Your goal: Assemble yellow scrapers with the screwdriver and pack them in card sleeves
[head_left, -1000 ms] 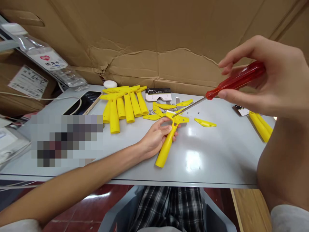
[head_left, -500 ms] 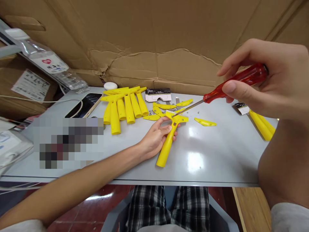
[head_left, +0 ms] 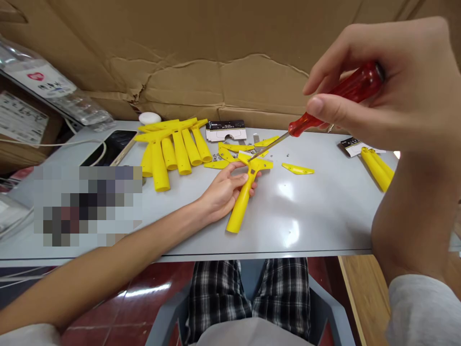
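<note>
My left hand (head_left: 225,190) is closed around a yellow T-shaped plastic handle (head_left: 240,206), whose round grip slants down toward the table's front edge. In my right hand (head_left: 382,91) is a screwdriver (head_left: 334,98) with a clear red handle. Its thin shaft slopes down to the left, and the tip meets the left part of the handle's crosspiece. Flat yellow plates (head_left: 298,168) with small holes lie around the held handle. Small screws (head_left: 216,157) and thin metal blades are scattered just behind it, partly hidden by the plates.
Several yellow handles (head_left: 161,168) are bunched at the back left, and more yellow handles (head_left: 376,168) lie at the right. Black-and-white boxes (head_left: 226,130) stand near the cardboard wall (head_left: 187,91). A phone (head_left: 111,149), a cable and a plastic bottle (head_left: 54,86) occupy the left side.
The whole view has shifted, so the table's things appear farther left and higher. My right hand has turned a little on the screwdriver; its tip remains at the crosspiece. My left hand keeps its hold.
</note>
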`<state>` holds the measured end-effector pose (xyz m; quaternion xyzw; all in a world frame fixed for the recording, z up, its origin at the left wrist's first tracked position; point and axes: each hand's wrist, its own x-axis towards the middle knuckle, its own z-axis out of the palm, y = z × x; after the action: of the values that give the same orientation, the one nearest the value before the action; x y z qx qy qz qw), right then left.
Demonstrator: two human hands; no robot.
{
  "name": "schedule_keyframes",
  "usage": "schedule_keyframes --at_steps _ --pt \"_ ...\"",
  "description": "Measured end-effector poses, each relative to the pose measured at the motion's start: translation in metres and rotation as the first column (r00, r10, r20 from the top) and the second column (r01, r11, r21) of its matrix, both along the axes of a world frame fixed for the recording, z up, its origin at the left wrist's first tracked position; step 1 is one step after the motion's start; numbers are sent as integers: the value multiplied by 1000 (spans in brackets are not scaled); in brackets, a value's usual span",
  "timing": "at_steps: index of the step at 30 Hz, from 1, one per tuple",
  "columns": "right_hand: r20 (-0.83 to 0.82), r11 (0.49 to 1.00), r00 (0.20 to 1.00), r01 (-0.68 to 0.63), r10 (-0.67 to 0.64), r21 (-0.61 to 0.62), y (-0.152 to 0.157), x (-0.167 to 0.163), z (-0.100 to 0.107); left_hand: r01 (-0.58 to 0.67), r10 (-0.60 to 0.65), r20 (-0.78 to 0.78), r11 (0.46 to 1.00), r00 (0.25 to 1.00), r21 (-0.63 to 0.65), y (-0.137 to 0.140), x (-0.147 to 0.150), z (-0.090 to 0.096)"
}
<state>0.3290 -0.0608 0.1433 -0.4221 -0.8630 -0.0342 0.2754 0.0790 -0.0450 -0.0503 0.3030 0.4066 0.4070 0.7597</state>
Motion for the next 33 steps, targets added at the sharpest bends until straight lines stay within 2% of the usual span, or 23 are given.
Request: schedule_keyframes --at_steps 6,11,13,15,18,20,22,27,33 --pt "-8 999 1000 21 -21 -39 3 10 0 -2 2 8 1000 1000 20 1 0 0" --pt "-29 994 998 -66 64 -91 2 16 0 -2 2 4 1000 1000 2 2 0 0" --pt "-2 994 998 -62 62 -89 3 14 -1 -5 5 5 1000 1000 0 2 -1 -1" --pt "21 997 1000 -10 12 -78 5 11 -1 -5 5 8 1000 1000 0 1 -1 -1" --pt "9 988 989 145 -144 -51 10 7 -2 -3 3 7 1000 1000 2 1 -1 0" --pt "9 979 979 205 -204 -14 11 7 -2 -4 4 8 1000 1000 -1 1 0 1" --pt "18 984 984 179 -179 2 10 8 -2 -12 12 1 1000 1000 -6 1 0 2" --pt "35 998 999 -35 37 -50 6 14 -3 -23 23 -10 1000 1000 -5 1 1 2" --pt "-5 998 999 39 -39 -56 10 10 -4 -7 7 0 1000 1000 -13 4 -2 0"
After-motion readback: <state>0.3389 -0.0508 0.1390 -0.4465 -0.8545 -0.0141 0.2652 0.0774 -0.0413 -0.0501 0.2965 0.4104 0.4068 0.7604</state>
